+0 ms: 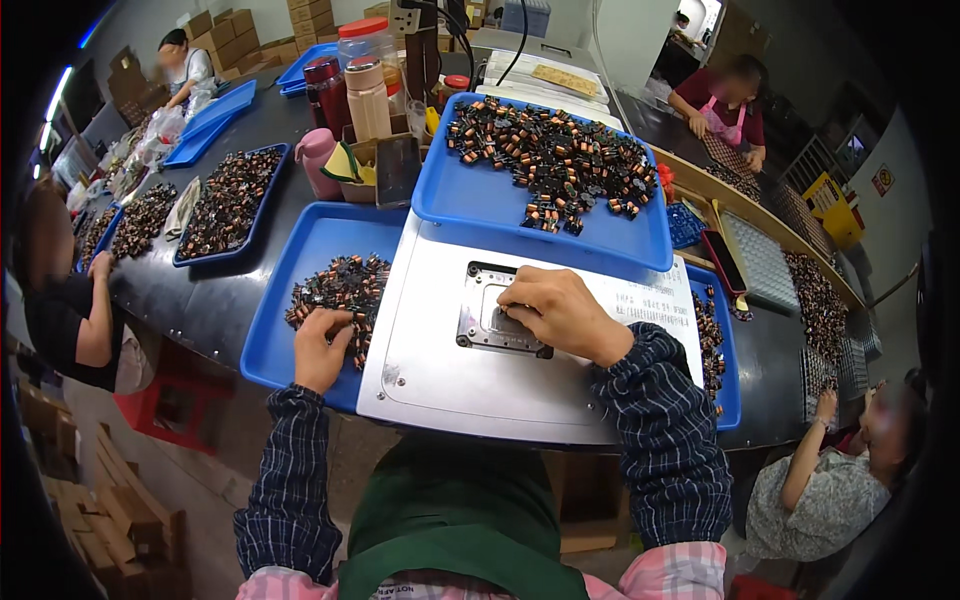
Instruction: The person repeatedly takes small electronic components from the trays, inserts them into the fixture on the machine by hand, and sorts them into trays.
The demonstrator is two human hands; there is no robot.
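Note:
My right hand (562, 312) is over the square metal fixture (505, 345) set in the silvery top plate (450, 390) of a machine. Its fingers are pinched together at the fixture's upper part, and whatever lies between them is hidden. At the near side of the left blue tray (268, 335), my left hand (322, 348) reaches into a heap of small black parts wound with copper wire (355, 280). Its fingers are bent and drawn together at the heap; any part in them is too small to make out.
A blue tray (440, 205) of similar coil parts rests across the machine's back, and another tray (738, 385) sits at its right. Bottles (368, 98) and a small box (385, 165) stand behind the left tray. Co-workers sit on both sides, one at near right (830, 490).

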